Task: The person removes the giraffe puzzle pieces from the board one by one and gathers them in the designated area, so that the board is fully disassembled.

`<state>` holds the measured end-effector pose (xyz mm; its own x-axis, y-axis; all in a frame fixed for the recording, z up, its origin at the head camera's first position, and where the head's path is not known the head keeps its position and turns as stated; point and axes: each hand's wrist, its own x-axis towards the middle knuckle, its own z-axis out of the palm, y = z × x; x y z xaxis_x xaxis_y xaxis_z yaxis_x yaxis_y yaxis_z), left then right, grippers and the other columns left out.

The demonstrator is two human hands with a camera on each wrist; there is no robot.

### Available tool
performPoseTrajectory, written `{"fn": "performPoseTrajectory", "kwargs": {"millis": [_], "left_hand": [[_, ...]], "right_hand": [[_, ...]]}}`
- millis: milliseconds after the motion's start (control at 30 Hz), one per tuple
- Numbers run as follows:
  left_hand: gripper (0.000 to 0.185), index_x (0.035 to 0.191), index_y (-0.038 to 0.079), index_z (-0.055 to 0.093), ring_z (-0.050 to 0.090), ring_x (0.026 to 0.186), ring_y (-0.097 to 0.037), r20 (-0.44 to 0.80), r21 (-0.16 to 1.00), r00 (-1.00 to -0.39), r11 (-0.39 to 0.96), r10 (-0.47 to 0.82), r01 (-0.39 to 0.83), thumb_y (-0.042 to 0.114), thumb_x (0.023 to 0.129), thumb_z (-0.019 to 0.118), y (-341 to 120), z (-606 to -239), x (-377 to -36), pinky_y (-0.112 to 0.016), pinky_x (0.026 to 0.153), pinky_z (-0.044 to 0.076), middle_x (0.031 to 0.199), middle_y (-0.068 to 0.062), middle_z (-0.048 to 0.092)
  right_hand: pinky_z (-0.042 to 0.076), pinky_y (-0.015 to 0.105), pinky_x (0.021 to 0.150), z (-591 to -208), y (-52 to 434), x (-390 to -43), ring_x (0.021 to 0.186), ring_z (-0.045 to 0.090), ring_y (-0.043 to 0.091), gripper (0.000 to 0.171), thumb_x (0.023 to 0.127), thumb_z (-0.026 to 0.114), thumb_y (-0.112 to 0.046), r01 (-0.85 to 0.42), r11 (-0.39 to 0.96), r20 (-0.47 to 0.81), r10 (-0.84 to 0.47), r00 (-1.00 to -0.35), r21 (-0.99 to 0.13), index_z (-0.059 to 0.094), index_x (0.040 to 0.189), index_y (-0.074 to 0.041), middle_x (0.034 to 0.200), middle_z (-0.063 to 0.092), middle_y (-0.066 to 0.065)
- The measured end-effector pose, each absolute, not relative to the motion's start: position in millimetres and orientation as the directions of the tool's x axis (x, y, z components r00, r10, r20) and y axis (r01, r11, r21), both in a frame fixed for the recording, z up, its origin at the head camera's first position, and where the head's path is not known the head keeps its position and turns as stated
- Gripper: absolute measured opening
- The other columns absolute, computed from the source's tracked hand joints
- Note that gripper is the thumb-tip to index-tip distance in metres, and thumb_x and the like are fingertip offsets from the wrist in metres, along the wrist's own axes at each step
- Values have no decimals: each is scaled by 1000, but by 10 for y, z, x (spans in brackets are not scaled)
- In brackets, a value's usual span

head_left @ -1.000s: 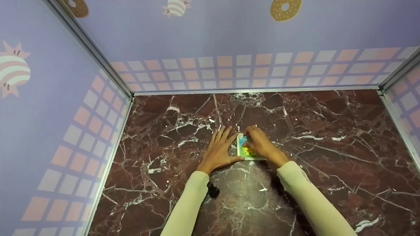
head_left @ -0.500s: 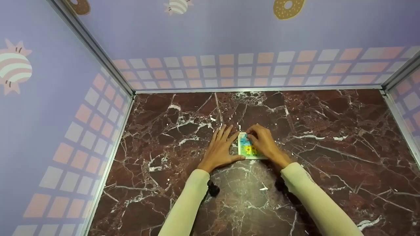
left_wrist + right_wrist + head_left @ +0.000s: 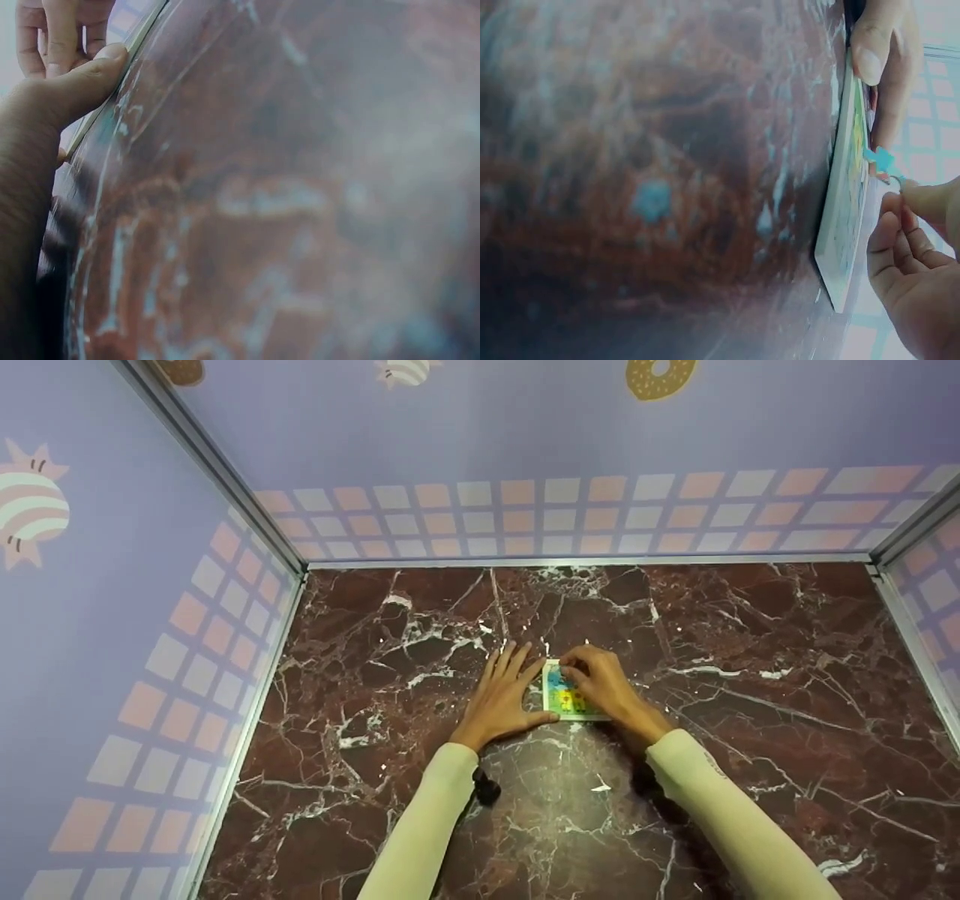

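A small jigsaw puzzle [image 3: 568, 714] with a white border and a blue, green and yellow picture lies on the marbled table. My left hand [image 3: 499, 701] rests at its left side with fingers spread, its thumb touching the lower left border. Thumb and fingertips of my right hand [image 3: 604, 686] pinch a small light-blue jigsaw piece [image 3: 881, 159], tilted up over the puzzle's face in the right wrist view. The right hand covers the puzzle's right part in the head view. In the left wrist view, the left thumb presses the puzzle's thin edge [image 3: 124, 75].
Dark red table [image 3: 375, 810] with white veins and small white flecks. Purple walls with printed squares stand at the back [image 3: 480, 435], left [image 3: 97, 645] and right. A black strap piece [image 3: 486, 789] hangs at the left wrist.
My right hand's fingers have drawn back from the puzzle's middle toward its upper right, uncovering more of the yellow and blue picture. The left hand stays in place.
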<state>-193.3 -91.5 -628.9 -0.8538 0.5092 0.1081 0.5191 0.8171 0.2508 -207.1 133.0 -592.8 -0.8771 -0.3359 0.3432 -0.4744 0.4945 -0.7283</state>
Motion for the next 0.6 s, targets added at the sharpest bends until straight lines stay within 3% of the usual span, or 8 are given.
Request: {"fn": "performPoseTrajectory", "kwargs": {"millis": [600], "left_hand": [[109,161,24,29,6,155,-36,87,240,-856,824,509,514,92,77,45,-915,-6282,-1920,-54,126,2,169,-9,14]], "right_hand": [[55,19,70,-5798,1703,-1999,77,66,16,7,89,74,0,-446,459,363,-261,-894,-769,75,95,-2,89,72,5]]}}
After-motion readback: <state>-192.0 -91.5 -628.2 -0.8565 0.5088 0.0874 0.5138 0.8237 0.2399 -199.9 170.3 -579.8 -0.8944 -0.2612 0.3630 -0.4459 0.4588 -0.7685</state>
